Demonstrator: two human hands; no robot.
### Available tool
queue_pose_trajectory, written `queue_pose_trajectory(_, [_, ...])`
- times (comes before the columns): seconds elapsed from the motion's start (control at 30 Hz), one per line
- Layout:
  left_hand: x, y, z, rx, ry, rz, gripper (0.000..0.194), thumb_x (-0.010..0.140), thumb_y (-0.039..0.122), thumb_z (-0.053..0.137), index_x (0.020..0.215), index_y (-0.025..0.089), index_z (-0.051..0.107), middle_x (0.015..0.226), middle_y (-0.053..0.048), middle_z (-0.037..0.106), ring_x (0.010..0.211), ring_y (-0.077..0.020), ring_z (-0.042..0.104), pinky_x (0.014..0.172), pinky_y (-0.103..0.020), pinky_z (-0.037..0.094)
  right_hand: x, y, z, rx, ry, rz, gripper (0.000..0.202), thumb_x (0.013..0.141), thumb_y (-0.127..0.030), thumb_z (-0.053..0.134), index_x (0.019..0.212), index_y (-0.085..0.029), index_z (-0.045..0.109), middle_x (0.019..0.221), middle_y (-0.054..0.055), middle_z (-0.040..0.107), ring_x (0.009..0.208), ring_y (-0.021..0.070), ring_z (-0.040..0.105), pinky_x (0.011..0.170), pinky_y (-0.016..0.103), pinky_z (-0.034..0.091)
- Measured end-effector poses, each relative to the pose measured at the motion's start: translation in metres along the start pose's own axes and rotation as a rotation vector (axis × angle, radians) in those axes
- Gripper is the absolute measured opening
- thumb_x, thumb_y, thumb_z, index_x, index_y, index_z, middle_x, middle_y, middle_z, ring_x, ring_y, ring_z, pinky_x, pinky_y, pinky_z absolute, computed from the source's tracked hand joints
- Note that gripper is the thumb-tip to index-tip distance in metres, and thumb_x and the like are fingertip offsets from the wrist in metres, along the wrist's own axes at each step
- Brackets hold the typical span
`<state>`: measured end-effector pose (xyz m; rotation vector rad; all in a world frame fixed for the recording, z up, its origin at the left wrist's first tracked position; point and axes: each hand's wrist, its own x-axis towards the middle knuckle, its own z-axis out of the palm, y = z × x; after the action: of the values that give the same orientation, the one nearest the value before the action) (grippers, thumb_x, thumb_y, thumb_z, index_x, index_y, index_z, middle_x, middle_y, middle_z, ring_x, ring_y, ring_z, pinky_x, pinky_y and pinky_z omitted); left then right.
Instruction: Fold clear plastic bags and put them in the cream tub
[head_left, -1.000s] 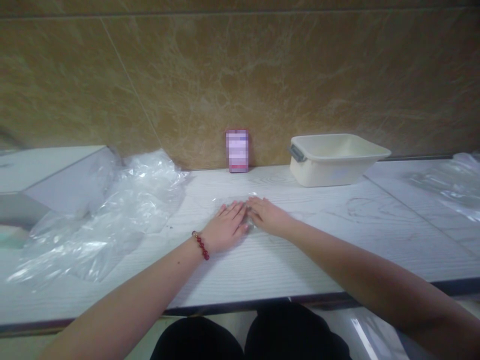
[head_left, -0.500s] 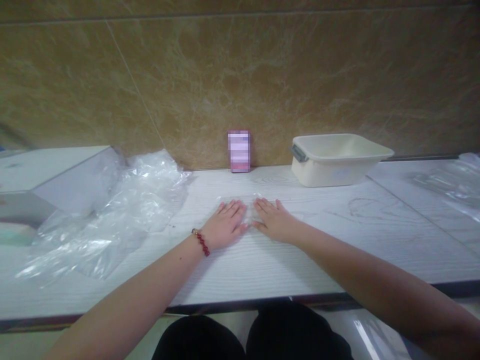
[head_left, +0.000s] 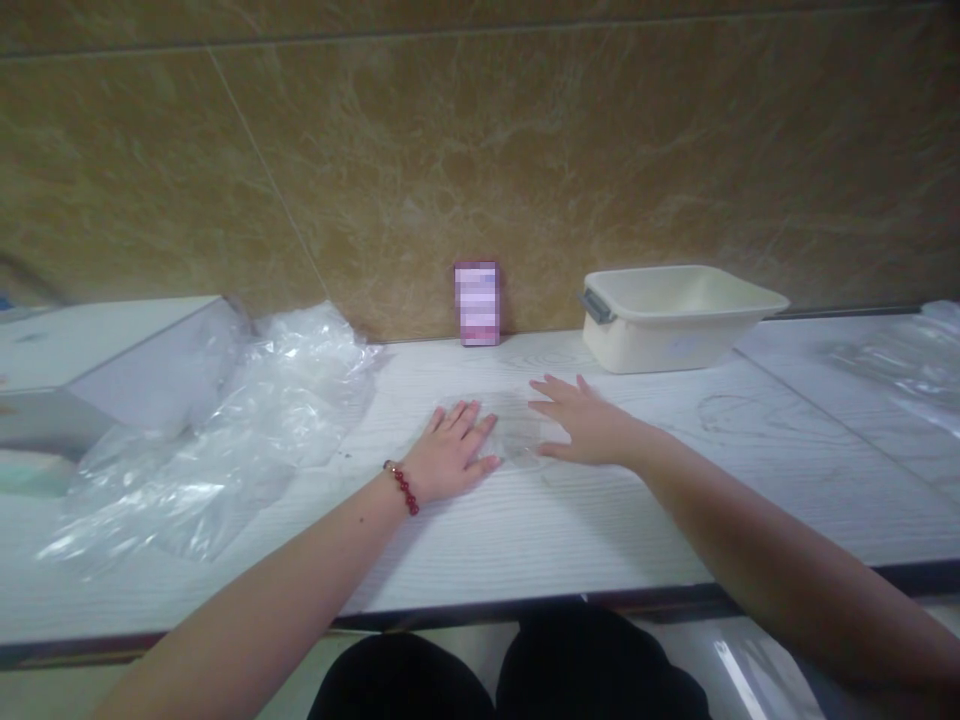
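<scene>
A small clear plastic bag [head_left: 517,435] lies flat in the middle of the white wood-grain table [head_left: 480,550]; its outline is faint. My left hand [head_left: 454,455], with a red bead bracelet [head_left: 406,490] at the wrist, rests flat on the bag's left part, fingers spread. To the right, my right hand [head_left: 589,420] has its fingers apart and holds nothing. Its fingertips are over the bag's right side; whether they touch it I cannot tell.
A heap of clear plastic bags [head_left: 247,430] lies at the left beside a white box [head_left: 112,350]. A phone [head_left: 478,305] leans on the tiled wall. A cream plastic tub [head_left: 660,335] stands at the back right, and more clear plastic [head_left: 907,355] lies at the far right.
My right hand has moved to the right and slightly away from me, off the spot beside my left hand, uncovering more of the bag. My left hand has stayed in place.
</scene>
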<state>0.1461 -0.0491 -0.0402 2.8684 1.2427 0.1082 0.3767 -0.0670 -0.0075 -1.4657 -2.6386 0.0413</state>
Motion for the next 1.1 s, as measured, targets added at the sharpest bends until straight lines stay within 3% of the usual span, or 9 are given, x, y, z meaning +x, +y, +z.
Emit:
queue_pose_trajectory(0.1, [0.000, 0.000, 0.001, -0.010, -0.002, -0.003, 0.064, 0.077, 0.057, 0.018, 0.129, 0.020, 0.022, 0.136, -0.012, 0.017, 0.124, -0.0273, 0.012, 0.097, -0.046, 0.008, -0.005, -0.002, -0.013, 0.014, 0.079, -0.277, 0.025, 0.074, -0.033, 0.048, 0.091, -0.021, 0.062, 0.106, 0.007, 0.055, 0.101, 0.0183, 0.045, 0.096, 0.045, 0.014])
queue_pose_trajectory(0.2, [0.000, 0.000, 0.001, -0.021, -0.004, -0.011, 0.065, 0.076, 0.059, 0.018, 0.130, 0.021, 0.020, 0.136, -0.012, 0.017, 0.124, -0.0272, 0.011, 0.097, -0.046, 0.008, -0.005, -0.009, -0.016, 0.011, 0.063, -0.406, 0.019, 0.074, -0.026, 0.049, 0.084, -0.019, 0.062, 0.090, 0.004, 0.061, 0.088, 0.0150, 0.051, 0.094, 0.042, 0.018])
queue_pose_trajectory(0.57, [-0.001, 0.004, -0.005, 0.000, 0.023, 0.007, 0.081, 0.066, 0.067, 0.031, 0.129, 0.017, 0.022, 0.137, -0.014, 0.014, 0.124, -0.0312, 0.004, 0.095, -0.052, 0.003, 0.005, -0.016, 0.000, -0.035, 0.176, -0.485, 0.015, 0.073, -0.016, 0.043, 0.072, -0.015, 0.058, 0.073, 0.004, 0.060, 0.075, 0.0129, 0.050, 0.083, 0.034, 0.029])
queue_pose_trajectory(0.7, [0.000, 0.012, -0.013, -0.067, 0.062, 0.067, 0.062, 0.075, 0.049, 0.037, 0.126, 0.015, 0.029, 0.133, -0.013, 0.026, 0.123, -0.0271, 0.016, 0.097, -0.049, 0.001, 0.005, -0.018, -0.006, 0.073, 0.255, -0.402, 0.015, 0.073, -0.016, 0.043, 0.074, -0.015, 0.057, 0.073, 0.005, 0.058, 0.078, 0.0142, 0.050, 0.080, 0.032, 0.033])
queue_pose_trajectory(0.77, [0.001, 0.014, -0.020, -0.227, 0.041, 0.075, 0.043, 0.080, 0.034, 0.033, 0.118, 0.016, 0.042, 0.121, -0.011, 0.044, 0.114, -0.0228, 0.036, 0.098, -0.044, 0.011, 0.005, -0.019, -0.008, 0.193, 0.316, -0.343, 0.016, 0.075, -0.019, 0.041, 0.080, -0.017, 0.057, 0.080, 0.005, 0.059, 0.082, 0.0142, 0.051, 0.082, 0.032, 0.033])
queue_pose_trajectory(0.83, [0.001, 0.015, -0.030, -0.481, 0.021, -0.009, 0.035, 0.081, 0.031, 0.031, 0.102, 0.017, 0.055, 0.102, -0.008, 0.058, 0.098, -0.0215, 0.050, 0.093, -0.040, 0.025, 0.006, -0.018, -0.009, 0.354, 0.407, -0.221, 0.020, 0.077, -0.026, 0.041, 0.090, -0.018, 0.055, 0.091, 0.006, 0.058, 0.091, 0.0152, 0.050, 0.086, 0.033, 0.033])
queue_pose_trajectory(0.93, [0.002, 0.013, -0.048, -1.045, 0.011, -0.156, 0.031, 0.079, 0.035, 0.039, 0.093, 0.016, 0.059, 0.095, -0.008, 0.062, 0.092, -0.0215, 0.053, 0.086, -0.037, 0.035, 0.010, -0.012, -0.006, 0.664, 0.515, 0.019, 0.038, 0.077, -0.039, 0.042, 0.109, -0.019, 0.044, 0.111, 0.009, 0.050, 0.103, 0.0180, 0.045, 0.087, 0.035, 0.034])
queue_pose_trajectory(1.03, [0.006, 0.009, -0.064, -1.644, -0.071, -0.183, 0.031, 0.079, 0.029, 0.043, 0.104, 0.014, 0.054, 0.104, -0.010, 0.058, 0.098, -0.0203, 0.051, 0.086, -0.037, 0.037, 0.015, -0.002, -0.001, 1.039, 0.437, 0.164, 0.049, 0.080, -0.048, 0.030, 0.119, -0.018, 0.035, 0.119, 0.011, 0.045, 0.106, 0.0182, 0.044, 0.085, 0.035, 0.037])
queue_pose_trajectory(1.1, [0.009, 0.007, -0.068, -1.897, -0.134, -0.222, 0.030, 0.080, 0.025, 0.042, 0.105, 0.013, 0.052, 0.106, -0.011, 0.057, 0.100, -0.0203, 0.051, 0.087, -0.038, 0.038, 0.016, 0.003, 0.001, 1.278, 0.256, 0.193, 0.052, 0.083, -0.050, 0.016, 0.117, -0.017, 0.037, 0.118, 0.011, 0.046, 0.104, 0.0178, 0.047, 0.082, 0.035, 0.040])
